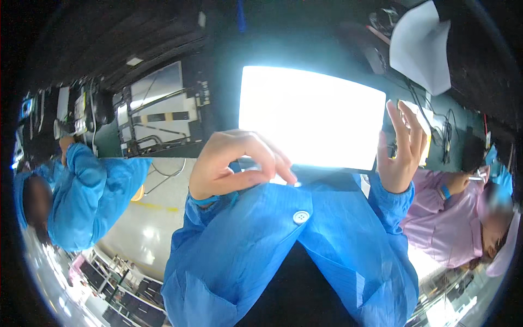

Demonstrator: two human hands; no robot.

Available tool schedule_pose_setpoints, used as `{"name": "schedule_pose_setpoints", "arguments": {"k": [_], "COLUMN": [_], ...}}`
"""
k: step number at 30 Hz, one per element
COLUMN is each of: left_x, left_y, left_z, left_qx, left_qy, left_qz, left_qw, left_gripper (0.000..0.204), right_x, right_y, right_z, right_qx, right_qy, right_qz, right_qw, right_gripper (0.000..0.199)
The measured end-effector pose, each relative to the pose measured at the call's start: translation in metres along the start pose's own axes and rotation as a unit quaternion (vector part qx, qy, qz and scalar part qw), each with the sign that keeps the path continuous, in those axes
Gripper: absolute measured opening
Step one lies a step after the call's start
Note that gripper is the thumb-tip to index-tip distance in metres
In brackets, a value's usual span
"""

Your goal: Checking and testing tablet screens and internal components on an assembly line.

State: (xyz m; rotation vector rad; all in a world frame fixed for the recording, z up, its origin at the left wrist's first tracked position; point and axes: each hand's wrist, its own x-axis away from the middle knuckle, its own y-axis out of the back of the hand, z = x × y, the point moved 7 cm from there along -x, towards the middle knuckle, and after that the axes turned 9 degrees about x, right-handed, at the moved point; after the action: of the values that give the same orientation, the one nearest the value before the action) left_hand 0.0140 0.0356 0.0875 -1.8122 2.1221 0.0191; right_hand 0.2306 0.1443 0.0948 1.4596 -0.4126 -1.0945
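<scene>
A bright white lit rectangular panel (310, 117) lies in front of me, glaring so strongly that its surface detail is lost. At its lower left corner is my left hand (231, 163), fingers curled in toward the thumb. What the left fingertips hold, if anything, I cannot make out. My right hand (402, 150) is raised beside the panel's right edge with its fingers apart. The right thumb is close to that edge; whether it touches I cannot tell. Both arms wear blue sleeves.
A black frame fixture (163, 114) with pale sheets stands left on the dark green bench (218, 92). White paper (419, 49) and black cables (448, 133) lie to the right. A person in blue (90, 196) sits left, another in pink (444, 218) right.
</scene>
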Motion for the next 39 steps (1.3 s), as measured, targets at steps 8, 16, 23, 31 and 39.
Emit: {"name": "schedule_pose_setpoints", "arguments": {"k": [8,16,23,31,39], "left_x": [0.036,0.05,0.062,0.019,0.009], "left_y": [0.051,0.06,0.065,0.045,0.065], "left_z": [0.005,0.011,0.017,0.03,0.067], "left_qx": [-0.657,-0.706,-0.726,-0.302,-0.171], "left_qy": [0.078,0.164,0.174,0.051,0.072], "left_qz": [-0.286,-0.263,-0.251,-0.353,-0.325], "left_qw": [0.693,0.637,0.616,0.884,0.927], "left_gripper": [0.046,0.074,0.065,0.05,0.056], "right_x": [0.006,0.007,0.014,0.021,0.054], "right_y": [0.006,0.003,0.0,0.009,-0.002], "right_z": [0.002,-0.009,-0.017,-0.002,-0.006], "right_qx": [-0.046,-0.126,-0.147,-0.249,-0.341], "right_qy": [0.071,0.055,0.067,0.154,0.062], "right_qz": [0.008,0.008,0.025,0.094,0.057], "right_qw": [0.996,0.99,0.987,0.951,0.936], "right_gripper": [0.021,0.018,0.015,0.022,0.019]}}
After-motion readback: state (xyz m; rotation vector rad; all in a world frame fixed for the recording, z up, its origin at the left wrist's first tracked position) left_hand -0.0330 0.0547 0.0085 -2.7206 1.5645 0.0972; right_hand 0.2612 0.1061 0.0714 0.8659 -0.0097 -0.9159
